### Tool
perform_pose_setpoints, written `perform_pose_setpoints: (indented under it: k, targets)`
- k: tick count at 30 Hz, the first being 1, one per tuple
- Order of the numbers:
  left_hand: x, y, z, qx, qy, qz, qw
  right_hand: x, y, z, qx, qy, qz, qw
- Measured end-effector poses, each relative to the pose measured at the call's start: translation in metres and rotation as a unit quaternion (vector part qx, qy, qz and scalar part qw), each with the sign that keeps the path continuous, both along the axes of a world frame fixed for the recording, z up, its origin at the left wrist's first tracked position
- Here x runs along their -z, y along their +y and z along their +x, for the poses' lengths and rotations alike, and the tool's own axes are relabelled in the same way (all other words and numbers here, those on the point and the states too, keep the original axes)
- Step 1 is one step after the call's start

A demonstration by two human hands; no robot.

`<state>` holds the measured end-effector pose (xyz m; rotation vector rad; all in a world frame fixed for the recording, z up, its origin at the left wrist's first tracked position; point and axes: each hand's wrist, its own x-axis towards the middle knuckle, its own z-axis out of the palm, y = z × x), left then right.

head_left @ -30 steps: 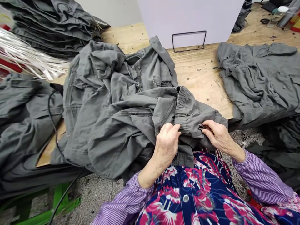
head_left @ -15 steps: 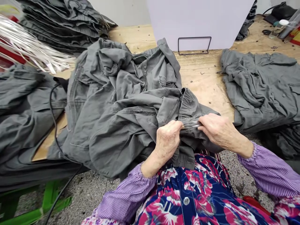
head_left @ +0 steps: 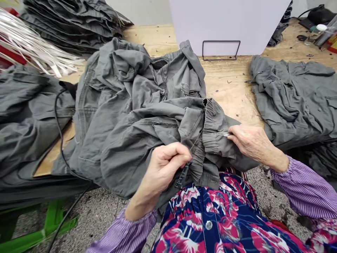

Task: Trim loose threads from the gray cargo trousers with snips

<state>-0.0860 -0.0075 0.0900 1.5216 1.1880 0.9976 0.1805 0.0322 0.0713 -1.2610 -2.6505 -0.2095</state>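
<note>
Grey trousers (head_left: pixel 116 140) lie bunched over the table's near edge, with a gathered elastic cuff (head_left: pixel 210 130) close to my hands. My left hand (head_left: pixel 165 165) is closed in a pinch on a thin thread (head_left: pixel 197 141), which runs taut up to the cuff. Just below those fingers is a dark strip with pale marks (head_left: pixel 181 177); whether I hold it too I cannot tell. My right hand (head_left: pixel 249 140) is closed around a small pointed metal tool (head_left: pixel 225 134), its tip against the fabric right of the cuff and most of it hidden.
Folded grey garments (head_left: pixel 295 98) lie on the wooden table (head_left: pixel 223 84) at right. A tall garment stack (head_left: pixel 71 28) and white strips (head_left: pixel 34 42) are at back left. A white board (head_left: pixel 226 24) has a black wire frame (head_left: pixel 221 41) at its base. A black cable (head_left: pixel 59 126) hangs at left.
My left hand has moved off the cuff, down and to the left, drawing out a thread. My right hand has shifted slightly right with the metal tool, away from the cuff's gathers.
</note>
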Motion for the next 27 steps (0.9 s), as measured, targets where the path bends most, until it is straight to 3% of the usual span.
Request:
perform_pose_setpoints:
  k: [4,6,7,8,11,13,15,18,22,25,27]
  targets:
    - [-0.004,-0.011,-0.02,-0.042,0.039,0.023,0.998,0.001,0.001,0.003,0.008,0.034,-0.002,0.999]
    - [-0.004,-0.01,-0.021,-0.049,0.135,0.113,0.983,0.001,0.006,-0.001,-0.004,0.041,-0.003,0.999]
    - [-0.004,-0.007,-0.02,-0.05,0.197,0.187,0.961,0.0,0.01,-0.004,-0.01,0.039,-0.001,0.999]
    - [-0.004,-0.004,-0.018,-0.05,0.264,0.266,0.926,0.0,0.014,-0.007,-0.015,0.032,0.002,0.999]
    - [-0.006,0.006,-0.013,-0.03,0.454,0.439,0.775,-0.003,0.025,-0.017,-0.016,-0.002,0.011,1.0]
    - [-0.009,0.011,-0.011,-0.007,0.554,0.454,0.698,-0.005,0.032,-0.024,-0.016,-0.025,0.014,0.999]
    - [-0.012,0.015,-0.013,0.006,0.613,0.438,0.657,-0.006,0.037,-0.029,-0.028,-0.042,0.014,0.999]
    - [-0.017,0.017,-0.017,0.001,0.626,0.425,0.654,-0.006,0.044,-0.035,-0.063,-0.057,0.009,0.996]
    - [-0.016,0.018,-0.019,-0.014,0.579,0.437,0.688,-0.003,0.053,-0.041,-0.096,-0.064,-0.001,0.993]
    - [-0.014,0.017,-0.016,-0.013,0.534,0.436,0.724,-0.001,0.057,-0.044,-0.109,-0.069,-0.011,0.992]
    - [-0.018,0.015,-0.016,-0.017,0.483,0.415,0.771,-0.002,0.058,-0.044,-0.105,-0.069,-0.017,0.992]
